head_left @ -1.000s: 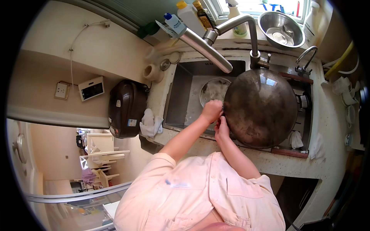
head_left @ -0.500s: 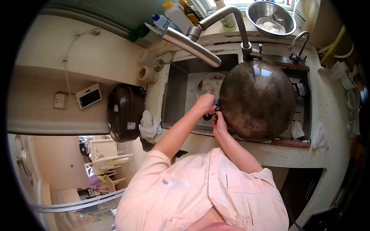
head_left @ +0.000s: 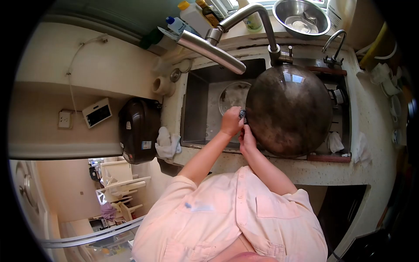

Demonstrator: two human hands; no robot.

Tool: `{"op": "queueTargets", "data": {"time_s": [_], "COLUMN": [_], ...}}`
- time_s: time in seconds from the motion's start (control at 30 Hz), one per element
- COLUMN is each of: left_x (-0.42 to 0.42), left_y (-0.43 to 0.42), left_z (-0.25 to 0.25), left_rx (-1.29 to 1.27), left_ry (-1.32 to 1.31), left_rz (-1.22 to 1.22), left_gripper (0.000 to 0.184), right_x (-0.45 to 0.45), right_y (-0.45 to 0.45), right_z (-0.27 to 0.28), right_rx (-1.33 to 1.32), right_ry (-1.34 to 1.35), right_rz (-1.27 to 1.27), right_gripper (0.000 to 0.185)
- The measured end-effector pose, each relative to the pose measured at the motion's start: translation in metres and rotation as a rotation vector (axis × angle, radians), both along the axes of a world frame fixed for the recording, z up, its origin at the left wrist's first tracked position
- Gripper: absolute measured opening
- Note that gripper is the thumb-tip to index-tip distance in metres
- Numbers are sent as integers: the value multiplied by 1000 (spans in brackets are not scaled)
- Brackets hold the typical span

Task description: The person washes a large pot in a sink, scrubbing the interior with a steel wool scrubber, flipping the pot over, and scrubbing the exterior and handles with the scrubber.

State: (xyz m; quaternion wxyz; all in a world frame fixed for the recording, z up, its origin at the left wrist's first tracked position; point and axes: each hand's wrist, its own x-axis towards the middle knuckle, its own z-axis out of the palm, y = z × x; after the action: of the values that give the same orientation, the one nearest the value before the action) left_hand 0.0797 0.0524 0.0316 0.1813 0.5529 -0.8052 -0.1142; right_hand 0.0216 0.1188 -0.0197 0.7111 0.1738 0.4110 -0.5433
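A large dark wok (head_left: 288, 111) lies bottom up across the right part of the steel sink, its domed underside stained brown and grey. At its left edge, my left hand (head_left: 231, 121) is closed on a small silvery, crinkled steel wool scrubber (head_left: 242, 114), only partly visible. Just below, my right hand (head_left: 247, 139) grips the wok by its handle side; the handle itself is mostly hidden by my hands. A short side handle (head_left: 338, 97) sticks out on the wok's right. In the left basin (head_left: 200, 78), a round, shiny metal item (head_left: 231, 94) sits partly behind the wok.
Over the sink hangs a steel faucet (head_left: 214, 54), with a smaller tap (head_left: 336, 48) at right. A metal bowl (head_left: 301, 19) and several bottles (head_left: 192, 17) line the windowsill. A dark rice cooker (head_left: 139, 129) and a white cloth (head_left: 167, 143) stand left of the sink.
My left hand has shifted slightly down along the wok's edge and now covers the black handle end seen before. The whole view has shifted a little. The wok stays in place.
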Motion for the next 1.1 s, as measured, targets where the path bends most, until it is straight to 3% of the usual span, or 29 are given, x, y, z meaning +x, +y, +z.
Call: {"op": "queueTargets", "data": {"time_s": [0.03, 0.13, 0.23, 0.33, 0.43, 0.53, 0.63, 0.73, 0.87, 1.1], "left_x": [3, 18, 26, 14, -3, -20, -18, -9, 8, 13], "left_y": [2, -2, -4, -6, -22, -28, -12, 1, -3, -10], "left_z": [-3, 7, 26, 40, 25, 20, 11, 3, 10, 37], "left_rx": [-82, 107, 148, 198, 321, 376, 180, -85, 8, 29], "left_ry": [93, 199, 144, -31, -343, -460, -318, 63, 415, -88], "left_rz": [19, 139, 37, -108, -92, -55, 23, 15, 249, -222], "left_gripper": [27, 35, 37, 30, 23, 18, 18, 17, 24, 31], "right_x": [0, 0, 0, 0, -1, -1, 0, 2, -1, 0], "right_y": [0, -1, -1, 1, 1, 1, -2, -4, -2, -2], "right_z": [-1, 0, -1, -4, 1, 0, 6, -1, 0, 2], "right_rx": [-13, 28, 19, -35, -14, -10, 47, 32, 20, 24], "right_ry": [-7, 9, 18, 19, 42, 21, 1, -13, 30, 27], "right_rz": [2, 33, 17, 22, 36, 23, 0, -8, 2, 5], "right_gripper": [12, 11, 11, 11, 11, 11, 12, 12, 13, 13]}}
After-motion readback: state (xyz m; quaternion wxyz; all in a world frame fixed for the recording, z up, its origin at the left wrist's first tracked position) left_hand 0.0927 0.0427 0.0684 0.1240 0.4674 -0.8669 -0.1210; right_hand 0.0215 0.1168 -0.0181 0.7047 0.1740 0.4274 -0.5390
